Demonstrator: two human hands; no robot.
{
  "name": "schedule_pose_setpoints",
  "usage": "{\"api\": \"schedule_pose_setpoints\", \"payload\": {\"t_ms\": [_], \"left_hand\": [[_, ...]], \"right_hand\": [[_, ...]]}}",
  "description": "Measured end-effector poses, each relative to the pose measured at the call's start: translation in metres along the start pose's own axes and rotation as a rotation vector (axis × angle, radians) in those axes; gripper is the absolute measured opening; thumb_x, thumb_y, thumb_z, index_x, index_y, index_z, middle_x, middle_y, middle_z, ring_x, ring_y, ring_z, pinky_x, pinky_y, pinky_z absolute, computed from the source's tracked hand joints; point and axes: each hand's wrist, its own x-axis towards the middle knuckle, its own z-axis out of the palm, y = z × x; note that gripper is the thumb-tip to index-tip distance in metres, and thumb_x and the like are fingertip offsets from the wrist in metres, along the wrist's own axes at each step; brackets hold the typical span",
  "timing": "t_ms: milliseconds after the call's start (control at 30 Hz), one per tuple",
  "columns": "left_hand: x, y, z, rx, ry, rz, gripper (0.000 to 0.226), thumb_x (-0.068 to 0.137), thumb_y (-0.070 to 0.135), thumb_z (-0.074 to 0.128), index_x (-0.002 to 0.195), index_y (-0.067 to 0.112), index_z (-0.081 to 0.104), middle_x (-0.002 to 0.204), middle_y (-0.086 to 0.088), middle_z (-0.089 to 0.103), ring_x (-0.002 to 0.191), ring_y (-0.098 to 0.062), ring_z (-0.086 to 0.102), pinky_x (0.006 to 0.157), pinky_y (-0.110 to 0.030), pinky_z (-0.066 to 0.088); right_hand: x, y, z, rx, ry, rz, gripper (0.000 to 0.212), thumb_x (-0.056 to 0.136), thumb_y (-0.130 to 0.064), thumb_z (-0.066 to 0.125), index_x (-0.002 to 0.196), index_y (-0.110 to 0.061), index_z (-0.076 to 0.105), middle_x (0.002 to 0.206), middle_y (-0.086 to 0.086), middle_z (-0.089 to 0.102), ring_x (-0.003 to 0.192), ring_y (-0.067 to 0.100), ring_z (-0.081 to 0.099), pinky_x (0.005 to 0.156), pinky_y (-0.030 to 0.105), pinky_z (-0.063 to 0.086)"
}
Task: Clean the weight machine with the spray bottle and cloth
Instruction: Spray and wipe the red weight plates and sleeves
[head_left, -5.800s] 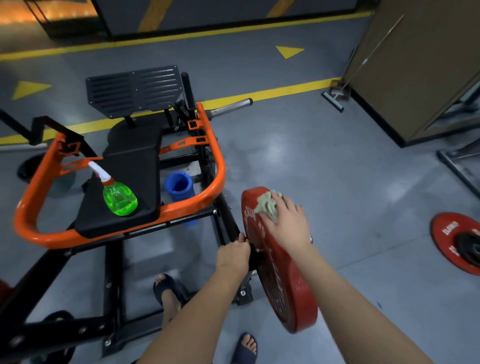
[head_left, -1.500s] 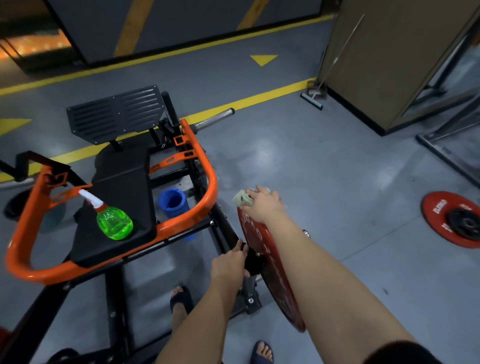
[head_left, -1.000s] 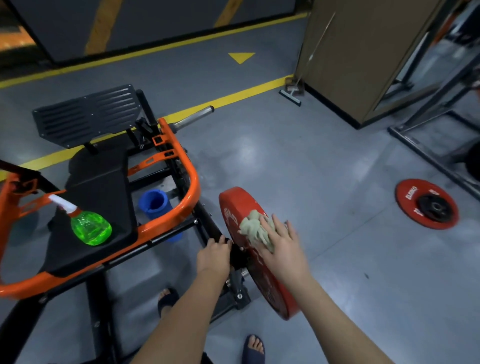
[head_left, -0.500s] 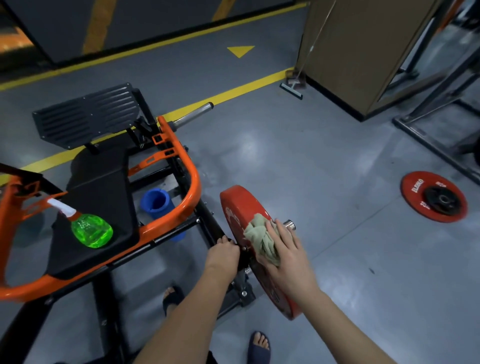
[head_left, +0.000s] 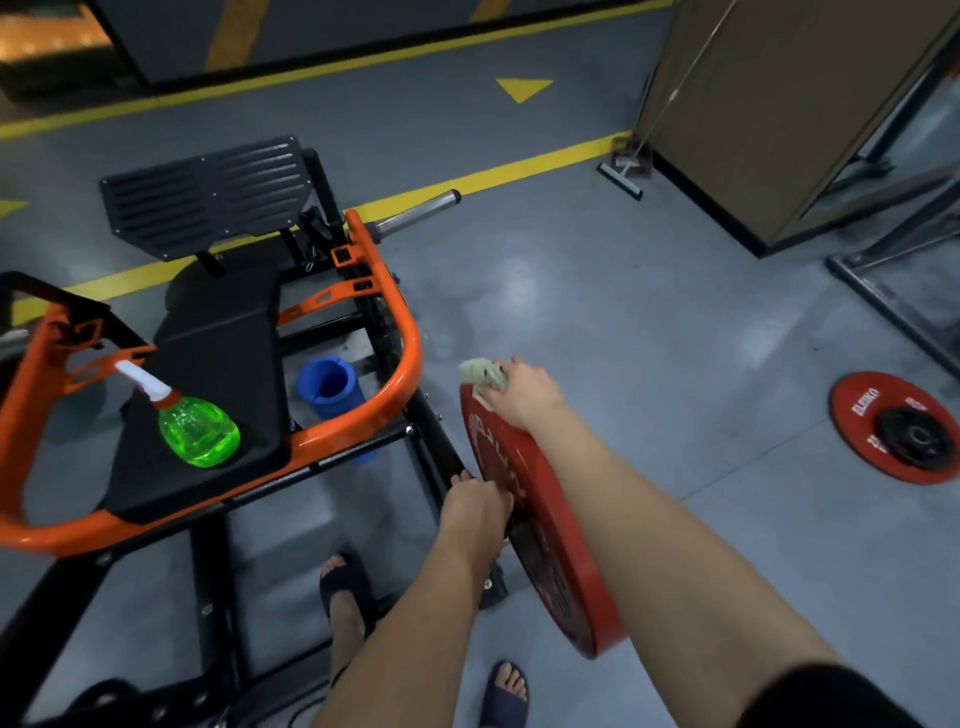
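The weight machine has an orange frame (head_left: 395, 384) and a black seat pad (head_left: 218, 343). A red weight plate (head_left: 550, 545) stands upright on its right side. My right hand (head_left: 524, 395) grips a crumpled pale cloth (head_left: 480, 371) against the top edge of the plate. My left hand (head_left: 475, 504) grips the black frame bar beside the plate's hub. A green spray bottle (head_left: 200, 431) with a white nozzle stands on the seat pad, away from both hands.
A blue cylinder (head_left: 330, 387) sits inside the machine frame. A second red plate (head_left: 904, 428) lies flat on the grey floor at right. A brown cabinet (head_left: 779, 104) and metal rack legs (head_left: 883, 280) stand at back right. My sandalled feet (head_left: 345, 587) are beside the frame.
My right hand has slid the cloth from the plate's face up to its top edge. My left hand stays on the frame bar. The bottle has not moved.
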Motion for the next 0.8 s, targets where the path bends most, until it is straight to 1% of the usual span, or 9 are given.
{"api": "schedule_pose_setpoints", "payload": {"t_ms": [67, 133, 233, 333, 433, 500, 633, 700, 800], "left_hand": [[-0.005, -0.001, 0.005, -0.051, 0.026, -0.036, 0.037, 0.095, -0.002, 0.054, 0.132, 0.001, 0.059, 0.136, -0.025, 0.057, 0.134, -0.043, 0.045, 0.108, -0.047, 0.042], [-0.008, -0.005, 0.012, -0.158, 0.052, -0.068, 0.049, 0.095, 0.004, 0.057, 0.143, -0.001, 0.048, 0.149, -0.026, 0.044, 0.139, -0.040, 0.039, 0.105, -0.044, 0.046], [-0.014, -0.017, 0.025, -0.305, 0.056, -0.059, 0.073, 0.095, 0.005, 0.058, 0.158, 0.001, 0.021, 0.167, -0.021, 0.011, 0.155, -0.033, 0.015, 0.113, -0.043, 0.040], [-0.019, -0.021, 0.033, -0.346, 0.091, -0.028, 0.076, 0.097, -0.003, 0.050, 0.161, 0.005, 0.011, 0.170, -0.015, -0.001, 0.157, -0.027, 0.003, 0.119, -0.039, 0.032], [-0.018, -0.016, 0.030, -0.367, 0.089, -0.061, 0.076, 0.096, -0.005, 0.053, 0.161, 0.004, 0.014, 0.170, -0.016, 0.003, 0.157, -0.027, 0.006, 0.120, -0.039, 0.031], [-0.016, -0.013, 0.024, -0.348, 0.086, -0.095, 0.071, 0.095, -0.005, 0.053, 0.159, 0.002, 0.022, 0.168, -0.019, 0.011, 0.156, -0.030, 0.012, 0.118, -0.041, 0.035], [-0.013, -0.006, 0.011, -0.181, 0.041, -0.070, 0.054, 0.097, 0.001, 0.051, 0.150, 0.000, 0.040, 0.156, -0.022, 0.035, 0.147, -0.037, 0.030, 0.112, -0.043, 0.040], [-0.007, -0.003, 0.006, -0.035, -0.022, -0.031, 0.052, 0.100, 0.010, 0.052, 0.151, 0.005, 0.041, 0.153, -0.020, 0.042, 0.147, -0.040, 0.029, 0.115, -0.044, 0.034], [-0.002, 0.000, -0.002, 0.091, -0.126, 0.020, 0.056, 0.105, 0.020, 0.048, 0.156, 0.008, 0.032, 0.157, -0.019, 0.039, 0.147, -0.043, 0.029, 0.121, -0.047, 0.027]], "right_hand": [[0.007, -0.006, -0.007, -0.008, -0.033, -0.006, 0.047, 0.098, -0.046, 0.058, 0.137, -0.018, 0.059, 0.145, 0.012, 0.055, 0.132, 0.037, 0.050, 0.105, 0.037, 0.041], [-0.002, -0.004, -0.005, -0.010, -0.001, -0.049, 0.050, 0.098, -0.045, 0.056, 0.141, -0.019, 0.057, 0.155, 0.012, 0.046, 0.142, 0.033, 0.041, 0.113, 0.034, 0.032], [-0.045, 0.018, 0.014, 0.103, 0.209, -0.114, 0.053, 0.088, -0.048, 0.061, 0.137, -0.029, 0.062, 0.156, -0.001, 0.046, 0.147, 0.023, 0.036, 0.119, 0.032, 0.028], [-0.112, 0.052, 0.039, 0.191, 0.446, -0.239, 0.053, 0.083, -0.043, 0.067, 0.134, -0.031, 0.065, 0.152, -0.007, 0.050, 0.145, 0.021, 0.039, 0.122, 0.038, 0.030], [-0.180, 0.080, 0.076, 0.219, 0.564, -0.217, 0.057, 0.085, -0.039, 0.074, 0.140, -0.030, 0.061, 0.157, -0.007, 0.044, 0.150, 0.021, 0.033, 0.119, 0.041, 0.035], [-0.203, 0.087, 0.094, 0.185, 0.614, -0.168, 0.057, 0.089, -0.045, 0.067, 0.142, -0.027, 0.059, 0.160, -0.002, 0.041, 0.149, 0.025, 0.034, 0.115, 0.045, 0.040], [-0.171, 0.072, 0.083, 0.139, 0.658, -0.115, 0.053, 0.097, -0.046, 0.054, 0.140, -0.017, 0.062, 0.154, 0.008, 0.049, 0.143, 0.033, 0.043, 0.115, 0.049, 0.039], [-0.142, 0.052, 0.065, 0.115, 0.594, -0.035, 0.057, 0.096, -0.052, 0.048, 0.141, -0.018, 0.062, 0.154, 0.010, 0.049, 0.140, 0.038, 0.044, 0.115, 0.050, 0.038], [-0.115, 0.031, 0.046, 0.120, 0.444, 0.015, 0.060, 0.093, -0.056, 0.050, 0.143, -0.023, 0.059, 0.158, 0.007, 0.043, 0.144, 0.039, 0.038, 0.116, 0.054, 0.035]]}}
